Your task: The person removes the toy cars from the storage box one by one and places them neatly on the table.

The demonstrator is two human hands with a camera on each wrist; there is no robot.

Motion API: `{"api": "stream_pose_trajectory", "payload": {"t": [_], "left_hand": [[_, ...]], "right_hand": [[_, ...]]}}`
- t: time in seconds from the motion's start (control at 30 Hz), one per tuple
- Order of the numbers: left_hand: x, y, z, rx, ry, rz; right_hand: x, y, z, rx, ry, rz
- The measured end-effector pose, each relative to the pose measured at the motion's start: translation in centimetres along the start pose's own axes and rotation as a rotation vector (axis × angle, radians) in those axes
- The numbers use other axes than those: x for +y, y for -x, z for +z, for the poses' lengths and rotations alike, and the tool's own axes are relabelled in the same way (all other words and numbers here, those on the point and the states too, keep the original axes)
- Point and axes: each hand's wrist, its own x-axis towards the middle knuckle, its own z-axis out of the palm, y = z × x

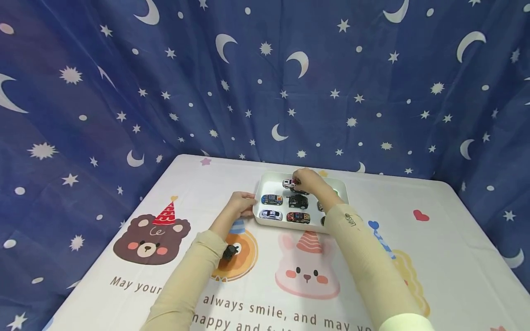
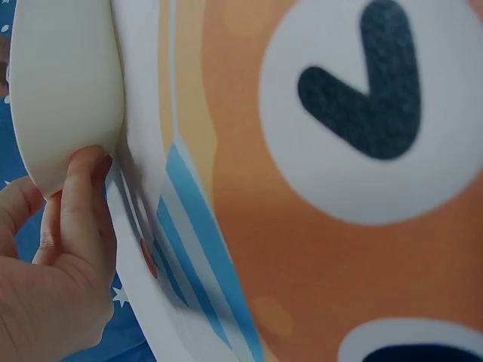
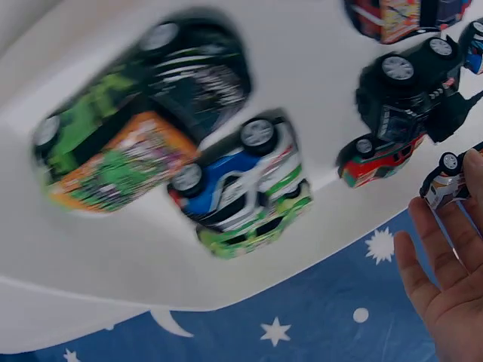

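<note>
A shallow white tray [image 1: 306,226] holds several small toy cars in loose rows. At its left end my left hand [image 1: 241,203] grips the rim; the left wrist view shows the fingers [image 2: 84,204] against the tray's outer wall. Over the back of the tray, my right hand [image 1: 311,181] pinches a white toy car [image 1: 288,184] with dark and red markings. A red and green toy car [image 3: 381,160] lies close to those fingertips, beside a black toy truck [image 3: 411,90]. Part of the tray's right side is hidden behind my right forearm.
In the tray also sit a blue toy car [image 1: 272,199], a white one with dark windows [image 1: 271,214] and a multicoloured one [image 1: 298,217]. The tray stands on a white tablecloth [image 1: 256,294] with cartoon animals. A blue curtain [image 1: 248,82] hangs behind the table.
</note>
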Motion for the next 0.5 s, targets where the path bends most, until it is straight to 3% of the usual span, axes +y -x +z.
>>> {"api": "stream_pose_trajectory", "payload": {"t": [0.2,0.5], "left_hand": [[0.3,-0.5,0.0,0.002,0.011,0.021],[-0.1,-0.3,-0.2,-0.024,-0.037,-0.001]], "right_hand": [[0.9,1.8,-1.1,0.058,-0.034,-0.055],[3.2,4.8,-0.7,0.142,-0.068,-0.139]]}}
